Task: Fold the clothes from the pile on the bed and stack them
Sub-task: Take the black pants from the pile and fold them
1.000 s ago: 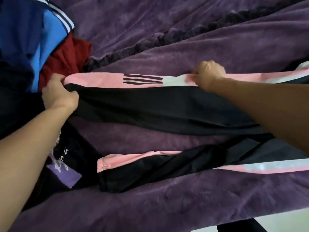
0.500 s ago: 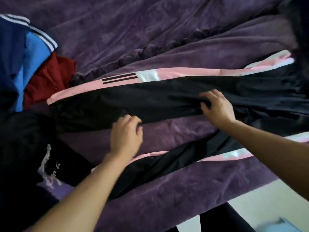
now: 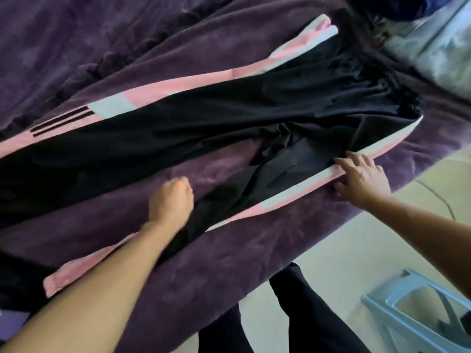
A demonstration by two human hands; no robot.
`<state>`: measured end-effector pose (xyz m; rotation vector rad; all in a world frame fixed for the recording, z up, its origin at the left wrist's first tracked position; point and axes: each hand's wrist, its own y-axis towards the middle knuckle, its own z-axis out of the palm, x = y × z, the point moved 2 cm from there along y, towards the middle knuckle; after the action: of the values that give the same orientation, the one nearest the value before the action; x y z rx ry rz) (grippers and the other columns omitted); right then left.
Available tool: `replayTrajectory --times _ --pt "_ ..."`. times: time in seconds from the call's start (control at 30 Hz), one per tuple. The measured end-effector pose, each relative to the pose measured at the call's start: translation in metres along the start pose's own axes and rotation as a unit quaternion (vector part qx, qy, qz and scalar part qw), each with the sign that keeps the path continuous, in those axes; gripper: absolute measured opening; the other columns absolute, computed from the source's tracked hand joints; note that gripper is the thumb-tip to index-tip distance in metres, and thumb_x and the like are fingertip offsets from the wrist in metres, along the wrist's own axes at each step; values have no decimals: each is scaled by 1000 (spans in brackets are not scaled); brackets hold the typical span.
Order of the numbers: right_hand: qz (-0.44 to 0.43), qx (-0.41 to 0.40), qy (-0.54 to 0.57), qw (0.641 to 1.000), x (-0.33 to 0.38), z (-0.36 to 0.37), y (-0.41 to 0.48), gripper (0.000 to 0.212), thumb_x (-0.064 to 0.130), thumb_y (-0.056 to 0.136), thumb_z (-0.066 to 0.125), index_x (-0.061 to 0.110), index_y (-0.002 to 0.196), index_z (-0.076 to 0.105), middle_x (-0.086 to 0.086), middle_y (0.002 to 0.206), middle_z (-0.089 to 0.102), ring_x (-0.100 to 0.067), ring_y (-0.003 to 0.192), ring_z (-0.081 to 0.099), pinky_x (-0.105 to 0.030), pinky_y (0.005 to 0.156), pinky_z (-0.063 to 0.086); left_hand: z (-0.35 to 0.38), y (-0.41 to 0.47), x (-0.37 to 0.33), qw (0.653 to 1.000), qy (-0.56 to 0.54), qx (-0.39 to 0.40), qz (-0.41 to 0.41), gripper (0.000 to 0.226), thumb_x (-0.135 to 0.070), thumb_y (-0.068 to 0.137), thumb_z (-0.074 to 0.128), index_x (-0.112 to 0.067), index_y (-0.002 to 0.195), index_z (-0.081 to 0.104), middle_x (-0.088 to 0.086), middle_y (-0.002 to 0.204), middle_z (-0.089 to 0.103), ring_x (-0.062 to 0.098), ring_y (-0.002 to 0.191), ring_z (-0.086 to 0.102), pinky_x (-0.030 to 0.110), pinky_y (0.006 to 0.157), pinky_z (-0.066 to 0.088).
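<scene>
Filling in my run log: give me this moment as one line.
step: track pants spread, unfolded | surface: purple blanket | left hand: curled beside near leg, grip unclear | right hand: flat on side stripe

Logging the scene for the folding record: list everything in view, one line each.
pants: one, black with pink and white side stripes, spread on the blanket, legs apart
blanket: one, purple, under the pants
sheet: one, pale, top right
garment: one, black, left edge by the near cuff
stool: one, pale blue, bottom right on the floor
cable: one, dark, on the floor at right
floor: pale, beside the blanket
legs: two, in black, at the blanket's edge
left hand: fingers curled, at the near pant leg's inner edge; grip unclear
right hand: fingers flat on the near leg's stripe
</scene>
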<state>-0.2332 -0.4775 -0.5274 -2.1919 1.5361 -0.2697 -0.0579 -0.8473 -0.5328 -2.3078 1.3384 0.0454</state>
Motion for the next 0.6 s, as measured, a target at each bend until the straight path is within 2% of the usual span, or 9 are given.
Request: replayTrajectory --times 0.07,0.13,0.2,0.23,0.3,0.4,0.5,0.53,0.6 --pt "-27 -71 25 997 -3 1 8 50 26 80 68 23 129 59 -9 143 46 -32 134 35 -49 98 37 -12 19 2 999 -36 -30 -13 17 -32 88 59 -16 89 65 12 90 68 36 85 63 39 67 47" --pt "-63 -103 62 991 -4 -5 15 27 21 86 62 19 112 70 -7 129 59 -32 125 45 -47 93 41 -15 24 -18 998 -56 36 10 42 -56 80 62 -25 107 59 1 100 65 28 94 61 36 74 47" --pt "-110 -97 101 984 -11 -17 20 22 24 89 57 14 102 73 -7 110 68 -33 109 57 -44 84 48 -1 13 -46 992 -1 121 41 68 -66 72 64 -30 126 47 -2 118 58 24 110 56 39 89 45" --pt "-142 -89 111 980 -17 -25 20 26 28 89 54 12 97 73 -8 100 70 -33 101 62 -44 81 50 10 5 -59 988 41 140 57 65 -61 74 65 -29 127 47 -1 122 57 25 113 54 40 91 43" --pt "-202 -82 106 970 -44 -38 15 44 41 85 42 11 86 73 -8 84 70 -32 85 66 -43 76 51 26 -6 -78 990 57 119 54 33 -38 83 62 -24 113 59 6 112 64 30 106 57 38 83 43" --pt "-220 -74 38 972 -93 -42 4 44 41 84 44 11 79 75 -7 78 70 -30 81 68 -47 80 49 24 1 -75 988 -98 98 -71 8 -16 82 61 -19 87 67 12 88 69 33 90 64 37 74 51" --pt "-204 -68 -6 977 -117 -33 -3 16 23 79 70 8 81 75 -11 86 70 -36 89 66 -51 80 48 8 8 -55 979 -96 66 -169 14 -12 79 61 -25 78 65 12 96 70 32 97 64 38 84 52" --pt "-206 -83 -3 975 -112 -31 -6 15 22 73 76 8 81 75 -11 88 69 -37 89 64 -50 78 48 1 7 -44 978 -62 36 -194 16 -12 79 60 -28 81 64 12 102 68 34 101 61 37 85 49" --pt "-233 -114 20 966 -87 -27 -11 27 34 72 66 10 83 74 -10 92 68 -37 89 62 -46 76 46 -10 -1 -20 973 -29 -8 -230 19 -13 80 58 -27 90 66 13 107 67 36 105 58 37 84 47"
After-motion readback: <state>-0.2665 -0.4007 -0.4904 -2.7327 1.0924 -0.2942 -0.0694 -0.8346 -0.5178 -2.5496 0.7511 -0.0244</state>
